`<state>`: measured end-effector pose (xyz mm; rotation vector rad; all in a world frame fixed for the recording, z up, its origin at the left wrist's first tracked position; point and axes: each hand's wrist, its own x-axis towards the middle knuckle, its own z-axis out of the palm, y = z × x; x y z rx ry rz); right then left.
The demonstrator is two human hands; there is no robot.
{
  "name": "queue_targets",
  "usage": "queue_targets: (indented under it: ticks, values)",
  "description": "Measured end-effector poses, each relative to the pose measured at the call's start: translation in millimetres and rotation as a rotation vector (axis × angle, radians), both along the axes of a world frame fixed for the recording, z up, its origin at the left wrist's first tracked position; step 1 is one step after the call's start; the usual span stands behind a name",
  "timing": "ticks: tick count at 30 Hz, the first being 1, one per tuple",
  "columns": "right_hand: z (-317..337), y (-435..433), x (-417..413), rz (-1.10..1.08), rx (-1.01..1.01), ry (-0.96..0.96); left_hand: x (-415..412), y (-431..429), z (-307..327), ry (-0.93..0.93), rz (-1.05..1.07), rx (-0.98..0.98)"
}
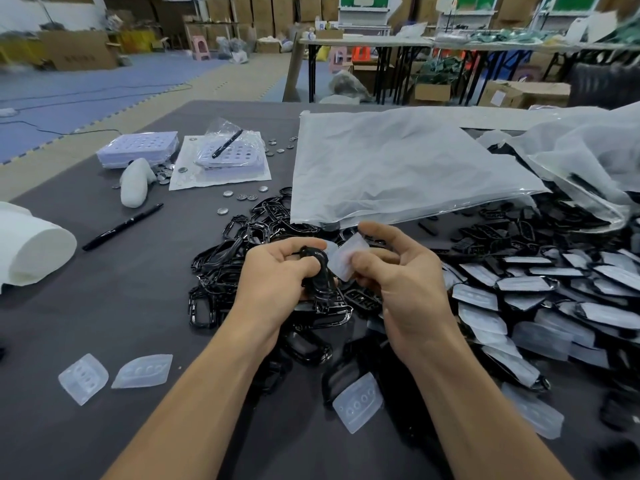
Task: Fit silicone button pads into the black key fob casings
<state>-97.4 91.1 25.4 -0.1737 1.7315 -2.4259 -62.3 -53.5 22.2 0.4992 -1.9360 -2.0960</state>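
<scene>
Silicone button pad (347, 260), translucent and pinched between the thumb and fingers of a worker's right hand (398, 277), is held just beside a black key fob casing (318, 273) that the left hand (273, 273) grips with curled fingers. The two hands sit close together above the middle of a dark worktop (121, 306). Beneath and behind them lies a heap of empty black casings (239, 244); to the right, casings with pale pads in them (519, 296) are spread out in overlapping rows. Three loose pads rest on the worktop nearer the worker, two side by side at left (83, 377) (142, 370) and one below the right wrist (358, 401). A large frosted plastic bag (398, 168) lies flat behind the heap. Farther left are scattered coin cells (242, 196), a black marker pen (123, 226), white blister trays (138, 148) and a white roll (34, 251) at the edge.
</scene>
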Motion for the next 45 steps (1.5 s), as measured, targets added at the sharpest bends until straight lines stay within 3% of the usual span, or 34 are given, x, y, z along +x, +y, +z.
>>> queue_targets:
  ticks: [20,27,33,40,45]
  values:
    - [-2.1,-0.9,-2.6,-0.024,0.012,0.01,-4.0,8.5,-11.3,0.044,-0.053,-0.113]
    - [-10.1,-7.8,-0.2,-0.052,0.336,0.145,-2.5,12.0,-10.6,0.031,-0.15,0.124]
    - [-13.8,-3.8,-6.1,-0.12,0.449,0.212,-4.6,5.6,-4.3,0.013,-0.275,0.407]
    - [-18.8,-3.0,-8.7,-0.205,0.579,0.347,-3.1,6.1,-3.2,0.001,-0.275,0.392]
    - [-18.0,0.3,-12.2,-0.101,0.539,0.267,-2.1,5.8,-3.3,-0.019,-0.247,0.356]
